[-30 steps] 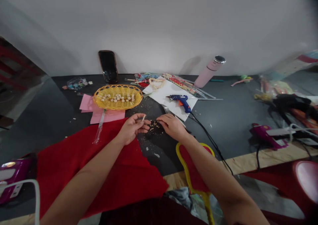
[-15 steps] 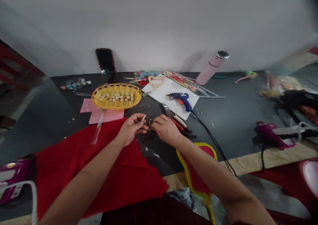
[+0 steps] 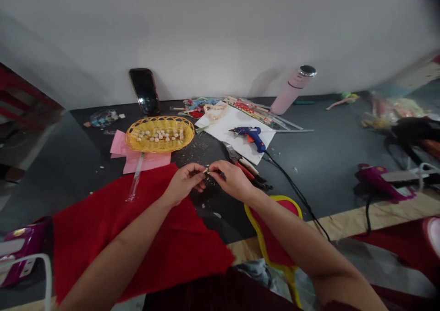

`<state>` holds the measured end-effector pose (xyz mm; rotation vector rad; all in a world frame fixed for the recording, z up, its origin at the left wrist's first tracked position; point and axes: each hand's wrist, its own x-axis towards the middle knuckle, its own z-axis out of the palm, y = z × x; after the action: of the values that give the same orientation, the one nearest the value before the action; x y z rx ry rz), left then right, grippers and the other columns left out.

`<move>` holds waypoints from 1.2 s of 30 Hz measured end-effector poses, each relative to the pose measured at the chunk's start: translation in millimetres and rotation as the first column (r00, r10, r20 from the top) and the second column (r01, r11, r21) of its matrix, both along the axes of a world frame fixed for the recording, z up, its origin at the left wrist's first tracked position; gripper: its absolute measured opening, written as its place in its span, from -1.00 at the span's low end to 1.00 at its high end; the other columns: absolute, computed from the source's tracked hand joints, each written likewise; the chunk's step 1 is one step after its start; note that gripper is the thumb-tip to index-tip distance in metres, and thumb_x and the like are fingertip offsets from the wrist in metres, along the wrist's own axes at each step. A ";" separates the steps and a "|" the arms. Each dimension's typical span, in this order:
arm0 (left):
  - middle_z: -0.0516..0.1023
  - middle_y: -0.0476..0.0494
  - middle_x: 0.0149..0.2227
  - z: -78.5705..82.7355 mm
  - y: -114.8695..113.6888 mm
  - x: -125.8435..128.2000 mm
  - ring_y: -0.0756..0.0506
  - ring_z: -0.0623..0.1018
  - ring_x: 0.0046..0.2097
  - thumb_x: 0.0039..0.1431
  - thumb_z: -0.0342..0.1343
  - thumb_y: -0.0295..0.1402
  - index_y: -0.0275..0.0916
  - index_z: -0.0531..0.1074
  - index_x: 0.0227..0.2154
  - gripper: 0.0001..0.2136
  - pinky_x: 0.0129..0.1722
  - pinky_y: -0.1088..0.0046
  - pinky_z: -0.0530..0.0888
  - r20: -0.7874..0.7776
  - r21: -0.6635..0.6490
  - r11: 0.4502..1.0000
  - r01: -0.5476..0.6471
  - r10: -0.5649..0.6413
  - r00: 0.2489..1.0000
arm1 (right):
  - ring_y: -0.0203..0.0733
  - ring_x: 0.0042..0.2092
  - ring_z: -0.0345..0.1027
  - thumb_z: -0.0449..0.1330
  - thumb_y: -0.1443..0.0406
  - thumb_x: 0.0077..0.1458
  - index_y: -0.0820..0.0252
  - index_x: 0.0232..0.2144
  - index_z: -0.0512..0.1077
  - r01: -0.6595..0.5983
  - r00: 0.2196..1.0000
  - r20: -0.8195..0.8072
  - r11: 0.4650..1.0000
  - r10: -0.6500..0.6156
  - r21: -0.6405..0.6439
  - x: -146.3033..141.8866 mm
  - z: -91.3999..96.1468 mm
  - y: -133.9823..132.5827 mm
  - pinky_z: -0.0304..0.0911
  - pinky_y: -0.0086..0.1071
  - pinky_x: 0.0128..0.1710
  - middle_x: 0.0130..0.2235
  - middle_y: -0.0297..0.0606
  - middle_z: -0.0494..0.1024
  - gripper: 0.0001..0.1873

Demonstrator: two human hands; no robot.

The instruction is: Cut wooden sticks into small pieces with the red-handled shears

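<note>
My left hand (image 3: 184,184) and my right hand (image 3: 229,179) meet over the dark table, fingertips pinched together on a small pale stick (image 3: 206,170) between them. Below them, small pale crumbs lie scattered on the table. A red felt sheet (image 3: 137,237) lies under my left forearm. A yellow woven basket (image 3: 160,144) with several small pale beads stands just beyond my left hand. Red-handled cutters (image 3: 245,168) lie right behind my right hand.
A blue glue gun (image 3: 250,135) rests on white paper (image 3: 227,124), its black cord running right. A phone (image 3: 144,91) leans on the wall, a pink bottle (image 3: 291,90) lies tilted. Purple glue guns sit at far left (image 3: 20,244) and right (image 3: 381,181). Pink paper (image 3: 121,146) lies under the basket.
My right hand has moved left from the crumbs and cutters to meet my left hand; both now pinch the small stick that the left held alone.
</note>
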<state>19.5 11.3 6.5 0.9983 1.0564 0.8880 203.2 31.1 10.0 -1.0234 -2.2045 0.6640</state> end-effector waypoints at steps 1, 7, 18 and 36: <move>0.45 0.00 -0.50 0.7 -0.3 0.4 0.05 0.48 -0.52 -0.01 0.22 -0.29 -0.30 0.39 -0.31 -0.76 -0.56 0.58 0.44 -0.011 0.003 1.000 0.003 -0.003 1.000 | -0.24 -0.21 0.34 0.01 0.35 0.19 0.16 -0.26 0.32 0.005 1.000 -0.010 1.000 -0.005 -0.002 -0.4 -0.6 0.0 0.24 -0.38 -0.16 -0.29 -0.27 0.46 -0.90; 0.43 0.01 -0.47 1.3 -1.4 1.6 0.06 0.46 -0.52 -0.02 0.22 -0.26 -0.31 0.38 -0.35 -0.76 -0.57 0.58 0.43 -0.054 0.010 1.000 0.014 -0.014 0.998 | -0.21 -0.20 0.34 0.03 0.35 0.18 0.16 -0.25 0.31 -0.006 1.000 -0.019 0.999 0.007 0.038 -0.7 -2.0 -0.3 0.25 -0.34 -0.16 -0.27 -0.24 0.46 -0.92; 0.41 0.04 -0.47 0.7 -2.0 -0.7 0.09 0.42 -0.53 0.03 0.17 -0.22 -0.28 0.37 -0.34 -0.77 -0.57 0.61 0.38 -0.091 0.049 0.997 0.064 -0.059 0.994 | -0.19 -0.20 0.33 0.04 0.36 0.20 0.17 -0.22 0.31 -0.035 0.999 -0.028 0.988 0.040 0.152 -1.2 -2.2 -1.7 0.28 -0.31 -0.17 -0.25 -0.22 0.49 -0.90; 0.40 0.03 -0.47 -2.0 -1.8 -2.4 0.10 0.39 -0.51 0.07 0.14 -0.22 -0.29 0.37 -0.40 -0.79 -0.52 0.60 0.36 -0.096 0.125 0.986 0.107 -0.095 0.991 | -0.19 -0.20 0.34 0.04 0.36 0.20 0.16 -0.19 0.31 -0.045 0.996 -0.060 0.975 0.060 0.217 -1.7 -0.2 -3.6 0.30 -0.29 -0.17 -0.23 -0.22 0.51 -0.88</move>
<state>17.1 9.5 4.5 1.1999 1.0233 0.8432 201.5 27.5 9.8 -0.8240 -2.1963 0.4620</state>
